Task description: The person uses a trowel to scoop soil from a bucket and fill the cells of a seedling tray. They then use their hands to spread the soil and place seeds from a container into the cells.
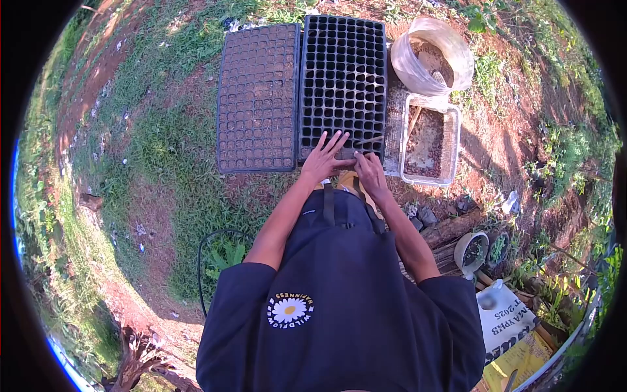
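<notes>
A black seedling tray (345, 72) with rows of hollow cells lies in front of me. My left hand (321, 161) rests on its near edge, fingers spread over the closest cells. Beside it, my right hand (371, 175) has its fingers curled together at the same edge; whatever they pinch is too small to make out. A thin brown stick (369, 140) lies across the cells just beyond the right hand. To the left, touching or nearly touching the first, is a second seedling tray (257, 98) whose cells are filled with brown soil.
On the right stand a clear rectangular tub (456, 147) with reddish bits and a stick inside, and a round translucent plastic ring (408, 62). Stones, a log (450, 228), a pot (471, 253) and a printed white sack (506, 317) lie nearer. Grass (163, 144) spreads left.
</notes>
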Tool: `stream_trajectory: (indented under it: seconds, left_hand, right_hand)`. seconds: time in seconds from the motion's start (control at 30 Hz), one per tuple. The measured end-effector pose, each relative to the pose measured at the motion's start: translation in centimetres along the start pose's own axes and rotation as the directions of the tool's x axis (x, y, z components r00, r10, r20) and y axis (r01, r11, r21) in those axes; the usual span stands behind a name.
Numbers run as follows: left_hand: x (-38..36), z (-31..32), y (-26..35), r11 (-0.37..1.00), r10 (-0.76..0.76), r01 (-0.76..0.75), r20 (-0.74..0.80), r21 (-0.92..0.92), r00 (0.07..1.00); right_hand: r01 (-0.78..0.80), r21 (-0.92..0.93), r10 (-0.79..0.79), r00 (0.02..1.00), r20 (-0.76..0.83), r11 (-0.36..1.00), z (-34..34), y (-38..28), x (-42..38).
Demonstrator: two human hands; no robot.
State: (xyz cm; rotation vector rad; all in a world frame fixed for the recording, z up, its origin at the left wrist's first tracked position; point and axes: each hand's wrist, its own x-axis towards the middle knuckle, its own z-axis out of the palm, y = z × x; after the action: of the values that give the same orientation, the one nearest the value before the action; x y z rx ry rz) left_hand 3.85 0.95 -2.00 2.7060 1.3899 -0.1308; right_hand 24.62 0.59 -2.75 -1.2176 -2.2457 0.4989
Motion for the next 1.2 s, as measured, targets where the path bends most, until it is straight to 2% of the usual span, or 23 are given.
stream_trajectory:
  seconds: [0.23, 0.33, 0.4, 0.43, 0.5, 0.63, 0.7, 0.73, 0.8, 0.83, 0.9, 1.1, 1.2]
  left_hand:
    - [0.0, -0.8, 0.0, 1.000, 0.004, -0.005, 0.061, 0.016, 0.998]
    - [0.1, -1.1, 0.0, 1.000, 0.010, -0.011, 0.057, 0.010, 0.998]
    - [0.1, -1.0, -0.1, 1.000, 0.009, -0.009, 0.058, 0.003, 0.998]
    - [0.1, -0.8, 0.0, 1.000, 0.010, -0.010, 0.045, 0.001, 0.999]
    - [0.0, -0.4, 0.0, 1.000, 0.010, -0.010, 0.033, 0.000, 0.999]
    - [-0.3, -0.6, 0.2, 0.999, 0.039, -0.040, -0.029, -0.027, 0.999]
    - [-0.3, -0.7, 0.2, 0.999, 0.044, -0.045, -0.046, -0.028, 0.998]
    - [-0.4, -0.8, 0.0, 0.995, 0.025, -0.033, -0.092, -0.093, 0.995]
    - [-0.7, -0.9, -0.2, 0.987, 0.004, -0.025, -0.135, -0.159, 0.991]
    - [-0.8, -1.0, -0.3, 0.975, -0.069, 0.035, -0.150, -0.218, 0.986]
    - [-1.2, -1.2, -0.7, 0.947, -0.167, 0.113, -0.161, -0.302, 0.973]
    - [-1.5, -0.6, -0.8, 0.950, -0.189, 0.138, -0.163, -0.282, 0.968]
    - [-1.5, -0.4, -0.7, 0.947, -0.183, 0.128, -0.166, -0.295, 0.969]
  right_hand:
    - [-0.012, -0.092, 0.021, 0.995, 0.101, 0.996, -0.4, -0.4, -0.6]
    - [-0.077, -0.071, 0.087, 0.983, 0.158, 0.994, -0.7, -0.6, -0.3]
    - [-0.194, 0.062, 0.187, 0.977, 0.102, 0.979, -1.1, -1.0, -0.2]
    - [-0.191, 0.060, 0.185, 0.978, 0.101, 0.980, -1.4, -1.1, -0.2]
    - [-0.271, 0.189, 0.265, 0.963, 0.057, 0.944, -1.9, -1.2, -0.5]
    - [-0.278, 0.223, 0.286, 0.958, 0.000, 0.934, -1.8, -0.5, -1.6]
    - [-0.372, 0.264, 0.369, 0.927, 0.061, 0.890, -1.8, -0.4, -2.4]
    - [-0.372, 0.266, 0.370, 0.927, 0.060, 0.890, -1.8, -0.5, -2.7]
    - [-0.202, -0.027, 0.203, 0.979, 0.029, 0.979, -2.0, -0.8, -3.3]
    - [-0.203, -0.026, 0.203, 0.979, 0.028, 0.979, -2.1, -1.0, -3.6]
    - [-0.148, -0.130, 0.166, 0.975, 0.146, 0.980, -2.5, -1.3, -3.9]
    - [-0.130, -0.241, 0.189, 0.953, 0.239, 0.962, -2.2, -1.1, -3.3]
    - [-0.115, -0.269, 0.177, 0.959, 0.220, 0.956, -2.2, -0.9, -2.8]
